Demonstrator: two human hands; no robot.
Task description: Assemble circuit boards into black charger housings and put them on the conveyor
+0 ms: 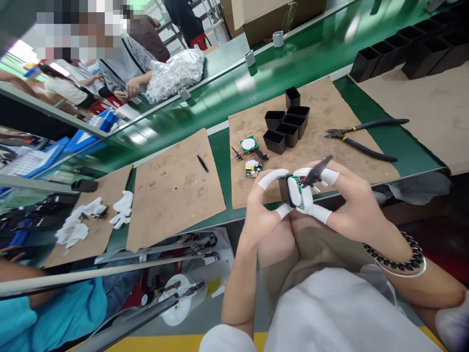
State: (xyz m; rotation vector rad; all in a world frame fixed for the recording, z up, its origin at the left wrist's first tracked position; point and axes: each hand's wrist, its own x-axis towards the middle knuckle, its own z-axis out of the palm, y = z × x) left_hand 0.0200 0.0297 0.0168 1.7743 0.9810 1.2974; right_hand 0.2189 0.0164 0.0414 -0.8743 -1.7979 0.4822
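Both my hands meet over my lap at the bench's front edge, fingertips in white finger cots. My left hand (pixel 264 205) grips a small black housing (pixel 284 188) with a green circuit board and white pad (pixel 297 191) in its mouth. My right hand (pixel 344 200) pinches the same board and also holds black tweezers (pixel 318 169) angled up and right. On the cardboard mat (pixel 322 105) just beyond lie two more green circuit boards (pixel 251 156) and a cluster of several empty black housings (pixel 287 124).
Black-handled pliers (pixel 362 139) lie on the mat's right side. Another tweezers (pixel 202 163) rests on the mat to the left. More black housings (pixel 406 49) line the far right. Grey parts ride the green conveyor (pixel 220 93). People work across it; a teal-sleeved person (pixel 44 303) sits at my left.
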